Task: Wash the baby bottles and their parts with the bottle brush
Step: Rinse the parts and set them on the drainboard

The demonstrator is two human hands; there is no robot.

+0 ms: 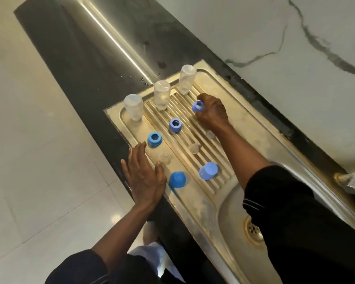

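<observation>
Drainboard (244, 128): pressed sheet metal, ribbed in its middle, dull and brushed, yellow-tinged with cloudy water marks. The sink basin (230, 206) is of the same metal; its drain (253, 230) looks brassy. Bottles (133, 107) (162, 95) (187, 79): translucent plastic, smooth, lightly clouded. Screw collars (155, 139) (175, 125) (198, 106) and caps (177, 179) (208, 170): opaque blue plastic, smooth, satin sheen. Teats (165, 158) (193, 148): clear, colourless, rubbery-looking. Tabletop (90, 58): black polished stone, glossy, with a long bright reflection. Wall (254, 27): white, grey-veined marble-look slab, smooth. Floor (39, 160): pale glossy tiles. Sleeve (295, 201): black matt cloth.
</observation>
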